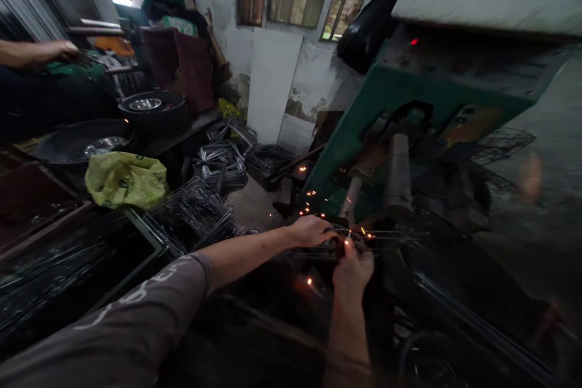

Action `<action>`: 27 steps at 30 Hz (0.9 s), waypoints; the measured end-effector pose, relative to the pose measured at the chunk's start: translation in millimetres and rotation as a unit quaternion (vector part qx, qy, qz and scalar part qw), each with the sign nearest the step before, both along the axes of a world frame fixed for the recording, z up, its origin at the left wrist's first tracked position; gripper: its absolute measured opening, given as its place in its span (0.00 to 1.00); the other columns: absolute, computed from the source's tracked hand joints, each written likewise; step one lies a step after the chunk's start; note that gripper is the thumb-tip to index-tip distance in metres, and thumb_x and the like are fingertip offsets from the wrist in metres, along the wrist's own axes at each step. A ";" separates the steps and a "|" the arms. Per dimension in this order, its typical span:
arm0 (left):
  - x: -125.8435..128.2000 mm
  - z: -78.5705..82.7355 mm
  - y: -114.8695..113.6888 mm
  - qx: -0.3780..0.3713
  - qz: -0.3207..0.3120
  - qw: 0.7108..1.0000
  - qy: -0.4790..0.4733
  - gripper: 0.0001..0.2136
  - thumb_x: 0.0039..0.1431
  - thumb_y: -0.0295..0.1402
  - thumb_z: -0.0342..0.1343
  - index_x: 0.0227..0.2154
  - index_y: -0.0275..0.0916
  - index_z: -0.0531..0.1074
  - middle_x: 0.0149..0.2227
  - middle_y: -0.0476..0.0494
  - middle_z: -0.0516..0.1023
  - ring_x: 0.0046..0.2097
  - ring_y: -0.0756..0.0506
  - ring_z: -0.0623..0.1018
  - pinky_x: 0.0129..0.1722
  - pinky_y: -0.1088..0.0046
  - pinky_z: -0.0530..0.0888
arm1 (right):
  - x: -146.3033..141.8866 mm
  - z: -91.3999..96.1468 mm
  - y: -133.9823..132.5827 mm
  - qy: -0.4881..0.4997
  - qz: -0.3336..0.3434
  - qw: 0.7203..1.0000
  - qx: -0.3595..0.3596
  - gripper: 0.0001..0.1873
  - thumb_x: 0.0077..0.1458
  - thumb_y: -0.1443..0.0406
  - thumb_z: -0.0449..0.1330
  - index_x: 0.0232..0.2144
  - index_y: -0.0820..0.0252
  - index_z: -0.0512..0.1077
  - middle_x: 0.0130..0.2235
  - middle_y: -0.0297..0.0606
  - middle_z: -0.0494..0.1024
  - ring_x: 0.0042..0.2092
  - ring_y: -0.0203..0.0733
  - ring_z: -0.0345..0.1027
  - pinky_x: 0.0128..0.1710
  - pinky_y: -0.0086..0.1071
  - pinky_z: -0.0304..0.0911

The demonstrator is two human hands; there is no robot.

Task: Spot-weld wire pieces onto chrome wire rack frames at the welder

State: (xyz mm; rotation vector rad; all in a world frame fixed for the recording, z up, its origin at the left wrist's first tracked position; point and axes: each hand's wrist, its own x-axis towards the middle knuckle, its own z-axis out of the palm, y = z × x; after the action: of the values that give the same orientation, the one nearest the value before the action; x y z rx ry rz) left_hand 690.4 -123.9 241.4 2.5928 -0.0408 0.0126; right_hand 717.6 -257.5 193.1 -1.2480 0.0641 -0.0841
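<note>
My left hand (310,231) and my right hand (353,267) are closed together on a thin wire piece (386,235) held under the electrodes of a green welding machine (386,97). Orange sparks (313,203) fly from the spot between my hands. Two metal cylinders (398,173) of the machine point down just above the wire. The dark makes the wire's shape hard to read.
Stacks of wire racks (200,212) lie on the floor to the left, with more (222,163) further back. A yellow bag (125,179) sits near round pans (152,106). Another person's arm (36,51) shows at far left. A wire basket (500,142) stands right of the machine.
</note>
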 end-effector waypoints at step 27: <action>20.4 4.7 -21.4 -0.005 -0.029 0.999 0.018 0.18 0.66 0.42 0.43 0.41 0.37 0.75 0.43 0.39 0.78 0.48 0.42 0.77 0.46 0.70 0.71 | 0.4 -17.7 -16.0 0.066 0.078 0.992 -0.080 0.24 0.42 0.50 0.60 0.36 0.60 0.71 0.32 0.37 0.75 0.35 0.43 0.68 0.41 0.41 0.66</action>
State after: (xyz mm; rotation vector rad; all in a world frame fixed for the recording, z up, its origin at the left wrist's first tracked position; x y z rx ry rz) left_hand 710.9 -145.3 246.1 2.5809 -0.1033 -0.0565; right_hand 718.0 -273.5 175.4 -1.4139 0.0747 0.1306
